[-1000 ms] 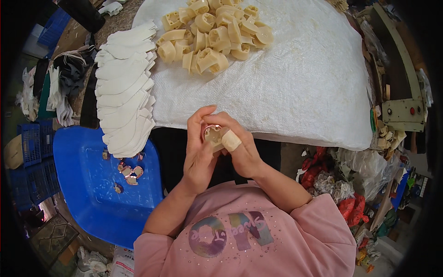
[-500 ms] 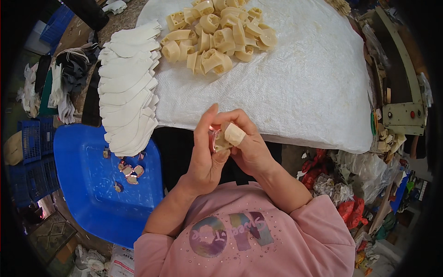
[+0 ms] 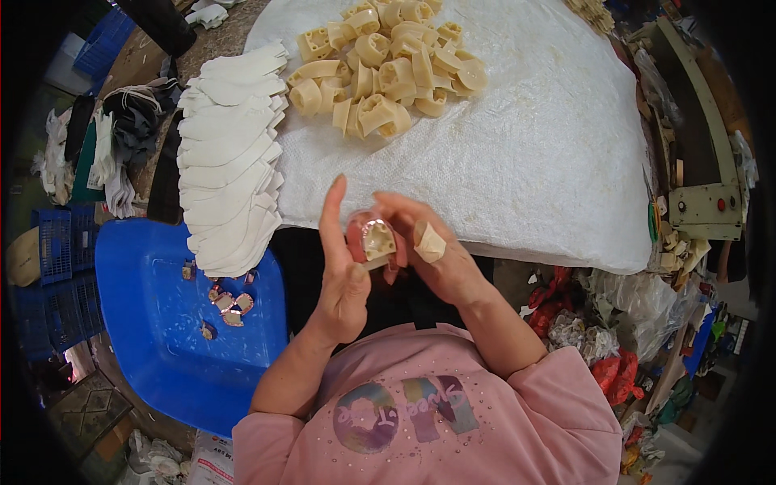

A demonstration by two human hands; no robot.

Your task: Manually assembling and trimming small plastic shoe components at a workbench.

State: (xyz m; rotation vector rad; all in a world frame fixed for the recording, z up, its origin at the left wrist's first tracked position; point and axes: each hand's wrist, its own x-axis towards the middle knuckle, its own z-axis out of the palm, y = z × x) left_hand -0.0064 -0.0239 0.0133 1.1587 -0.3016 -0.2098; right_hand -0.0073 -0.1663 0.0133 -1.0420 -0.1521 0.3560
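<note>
Between my hands is a hollow beige plastic shoe heel (image 3: 377,241) with a shiny pink covering around its outside. My left hand (image 3: 343,279) steadies its left side near the thumb, with the index finger raised away from it. On the other side, my right hand (image 3: 440,255) has bent fingers around the pink covering's edge; some fingertips are hidden behind the heel. Beige tape (image 3: 430,242) wraps my right thumb. Beyond my hands, a pile of bare beige heels (image 3: 388,73) lies on a white woven sack surface (image 3: 533,162).
Overlapping white cut pieces (image 3: 230,153) line the work surface's left edge. Below them stands a blue plastic tub (image 3: 153,323) holding several shiny covered heels (image 3: 230,305). A metal machine housing (image 3: 705,212) with a red button is at right, above crumpled plastic bags (image 3: 638,303).
My hands have loosened and spread apart slightly around the heel. The heel has turned, so its hollow face and pink rim now show. My left index finger has lifted.
</note>
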